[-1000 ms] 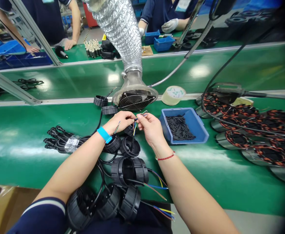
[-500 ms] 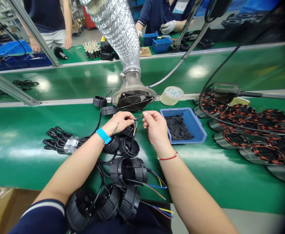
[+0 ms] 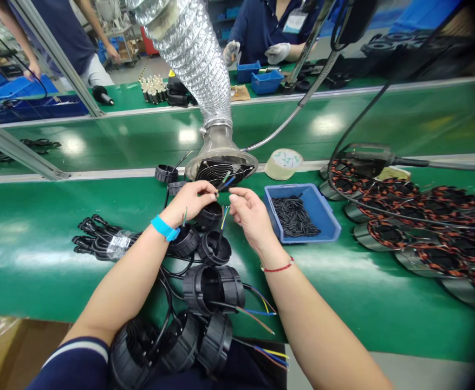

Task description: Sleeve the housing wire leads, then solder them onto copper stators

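My left hand (image 3: 192, 199), a blue band on its wrist, is closed in a pinch on a cable end. Its thin wires (image 3: 227, 181), green and blue at the tips with black sleeving lower down, stick up past the fingers, in front of the fan grille. Close by on the right, my right hand (image 3: 250, 212) holds thumb and forefinger together; anything between them is too small to make out. Under the hands stand black ribbed plastic rings (image 3: 215, 248) with cables, and coloured wire ends (image 3: 224, 216) rise from one. A blue bin (image 3: 322, 211) of small black sleeves (image 3: 296, 216) lies beside my right hand.
A fume hood with a fan (image 3: 221, 162) hangs right behind my hands. Tape (image 3: 284, 164) stands by the bin. Wound motor stators (image 3: 383, 233) fill the right side; bundled black cables (image 3: 103, 238) lie left. Two people are across the line, one wearing gloves (image 3: 278, 53).
The wires in my left hand now point up instead of toward my right hand. My right hand has drawn slightly left and down, apart from the wire tips.
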The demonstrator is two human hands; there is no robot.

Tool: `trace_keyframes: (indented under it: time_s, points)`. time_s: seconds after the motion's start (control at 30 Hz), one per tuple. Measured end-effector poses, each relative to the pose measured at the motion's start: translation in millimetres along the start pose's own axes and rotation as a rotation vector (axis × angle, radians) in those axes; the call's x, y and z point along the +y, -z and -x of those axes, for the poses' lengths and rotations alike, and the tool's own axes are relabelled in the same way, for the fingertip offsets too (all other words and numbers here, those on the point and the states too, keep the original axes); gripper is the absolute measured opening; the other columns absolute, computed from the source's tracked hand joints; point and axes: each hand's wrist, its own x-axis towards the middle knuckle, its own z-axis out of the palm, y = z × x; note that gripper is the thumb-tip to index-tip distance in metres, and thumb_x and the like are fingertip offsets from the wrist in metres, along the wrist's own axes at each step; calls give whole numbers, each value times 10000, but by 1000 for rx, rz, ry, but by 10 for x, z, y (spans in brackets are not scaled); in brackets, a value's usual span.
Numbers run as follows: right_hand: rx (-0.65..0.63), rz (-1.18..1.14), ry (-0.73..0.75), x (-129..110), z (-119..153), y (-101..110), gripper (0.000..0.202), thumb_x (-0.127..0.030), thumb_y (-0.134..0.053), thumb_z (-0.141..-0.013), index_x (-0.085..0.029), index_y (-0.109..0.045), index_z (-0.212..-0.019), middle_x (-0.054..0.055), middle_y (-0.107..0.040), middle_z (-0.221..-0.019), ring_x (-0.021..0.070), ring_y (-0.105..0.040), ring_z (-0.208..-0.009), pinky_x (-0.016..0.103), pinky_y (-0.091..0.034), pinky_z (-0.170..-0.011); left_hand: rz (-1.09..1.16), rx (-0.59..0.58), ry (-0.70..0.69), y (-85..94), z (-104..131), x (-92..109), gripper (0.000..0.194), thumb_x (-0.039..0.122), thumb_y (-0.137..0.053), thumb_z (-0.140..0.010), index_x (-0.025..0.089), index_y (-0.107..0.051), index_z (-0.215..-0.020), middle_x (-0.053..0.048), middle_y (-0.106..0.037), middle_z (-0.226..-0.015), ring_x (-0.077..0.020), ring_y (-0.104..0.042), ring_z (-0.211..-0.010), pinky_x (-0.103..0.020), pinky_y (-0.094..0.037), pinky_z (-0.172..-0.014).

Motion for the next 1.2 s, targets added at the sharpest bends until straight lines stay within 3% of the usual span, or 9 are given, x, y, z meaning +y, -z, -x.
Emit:
trace_keyframes:
  time_s: [0.13, 0.3, 0.37, 0.43, 0.5, 0.67, 0.87, 1.07, 1.2]
  points:
    - [151, 333, 265, -230, 60, 246, 237, -414, -609, -793, -217, -615, -923, -3, -595, -689, 136, -547, -621, 268, -428, -589, 241, 535, -74, 394, -16, -5, 50, 195, -554, -725, 167, -548, -766, -9, -609, -789, -118, -571, -745, -266, -471, -785]
    - [421, 966, 218, -284, -51, 772, 213, -295, -477, -852, -198, -627, -967, 91, -668, -878, 215, -611, -775, 362, -480, -763, -141, 1217, -70, 603, -10, -88, 367, 101, -614, -689, 203, -524, -1030, -68, -548, -1119, -174, -525, -1018, -322, -432, -931]
    - [300, 1223, 120, -188, -128, 955, 246, -251, -474, -841, -173, -636, -1010, 128, -668, -976, 257, -620, -903, 399, -471, -841, -226, 1136, -159, 532, 29, -58, 305, 150, -614, -744, 202, -533, -1034, -55, -560, -1050, -160, -541, -941, -294, -456, -851]
    - [141, 1374, 28, -72, -191, 1080, 317, -250, -516, -817, -146, -635, -1091, 169, -638, -1088, 291, -605, -1008, 413, -464, -877, -154, 827, -190, 440, 72, 1, 90, 247, -530, -852, 186, -569, -906, -14, -563, -797, -121, -538, -711, -243, -453, -669]
    - [56, 1423, -30, 22, -235, 1142, 391, -264, -557, -793, -142, -625, -1158, 192, -601, -1165, 304, -598, -1040, 408, -468, -869, -52, 534, -160, 378, 101, 59, 246, 334, -458, -909, 175, -578, -765, 15, -494, -603, -95, -461, -541, -218, -387, -535]
    - [71, 1408, -80, 73, -319, 1143, 339, -312, -548, -800, -166, -652, -1088, 144, -668, -1035, 267, -642, -901, 371, -485, -749, -10, 308, -11, 442, 140, 188, 307, 358, -451, -901, 168, -573, -694, 23, -476, -546, -83, -414, -479, -215, -343, -489]
    - [123, 1369, -78, 10, -323, 1110, 260, -310, -496, -813, -213, -677, -971, 101, -704, -975, 256, -642, -841, 353, -448, -684, -480, -93, 82, 671, 442, 462, 248, 361, -497, -870, 170, -648, -824, -22, -654, -782, -138, -576, -707, -237, -428, -636]
    - [123, 1274, -36, -3, -299, 1106, 222, -296, -493, -802, -214, -694, -847, 115, -671, -1008, 279, -608, -901, 390, -429, -768, -497, -264, 116, 630, 718, 428, 222, 345, -547, -836, 178, -680, -898, -6, -682, -813, -143, -578, -727, -233, -426, -666]
    - [134, 1141, -20, -35, -300, 1106, 156, -278, -540, -738, -199, -669, -698, 100, -665, -896, 252, -585, -802, 395, -414, -772, -357, -102, 46, 366, 650, 268, 154, 289, -567, -817, 160, -647, -793, -15, -656, -803, -145, -573, -758, -250, -433, -721]
